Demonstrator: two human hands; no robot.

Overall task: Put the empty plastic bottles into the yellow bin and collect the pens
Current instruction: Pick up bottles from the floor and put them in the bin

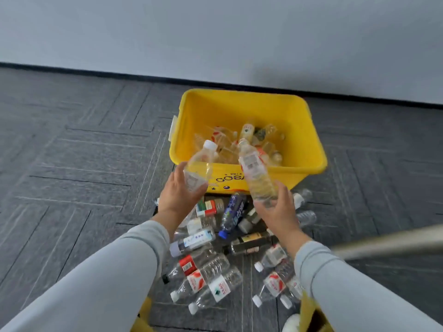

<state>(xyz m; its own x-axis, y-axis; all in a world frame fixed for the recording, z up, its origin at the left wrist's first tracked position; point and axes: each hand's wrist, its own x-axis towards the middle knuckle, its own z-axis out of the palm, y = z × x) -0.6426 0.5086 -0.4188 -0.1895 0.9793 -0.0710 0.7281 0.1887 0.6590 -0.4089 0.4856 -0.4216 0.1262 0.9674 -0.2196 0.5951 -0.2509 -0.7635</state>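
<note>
A yellow bin stands on the carpet near the wall, with several clear bottles lying inside it. My left hand grips a short clear bottle with a white cap, tilted toward the bin's near rim. My right hand holds a longer clear bottle by its base, its neck pointing over the rim. Between my arms, several empty bottles lie scattered on the floor, among them a blue-labelled bottle and a dark bottle. I see no pens.
Grey carpet tiles spread to the left and right of the bin. A pale wall rises just behind it. A blurred grey bar crosses at the right. Yellow objects sit at the bottom edge.
</note>
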